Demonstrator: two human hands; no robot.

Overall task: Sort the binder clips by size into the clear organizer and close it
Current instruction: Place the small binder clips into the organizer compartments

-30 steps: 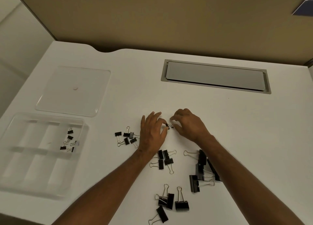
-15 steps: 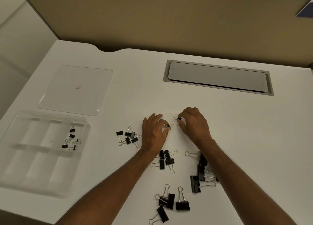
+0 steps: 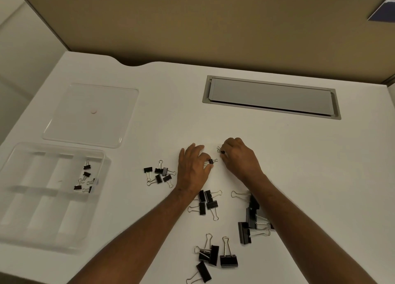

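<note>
My left hand (image 3: 193, 169) pinches a tiny black binder clip (image 3: 211, 161) at its fingertips in the middle of the white desk. Just right of it, my right hand (image 3: 239, 157) pinches another tiny clip (image 3: 220, 150). The clear organizer (image 3: 25, 219) sits open at the left with several tiny clips (image 3: 85, 178) in its upper right compartment. Its clear lid (image 3: 92, 114) lies flat behind it. Small clips (image 3: 159, 174) lie left of my left hand. Medium clips (image 3: 206, 202) lie under my left wrist, larger ones (image 3: 215, 257) near the front edge, and big ones (image 3: 251, 219) under my right forearm.
A grey cable hatch (image 3: 271, 96) is set into the desk at the back right. A tan partition wall (image 3: 192, 22) runs behind the desk. The desk's back edge has a curved cut-out (image 3: 132, 64) at the left.
My right hand has moved slightly away from my left, taking one tiny clip with it. My left hand keeps hold of the other clip. The view has shifted a little.
</note>
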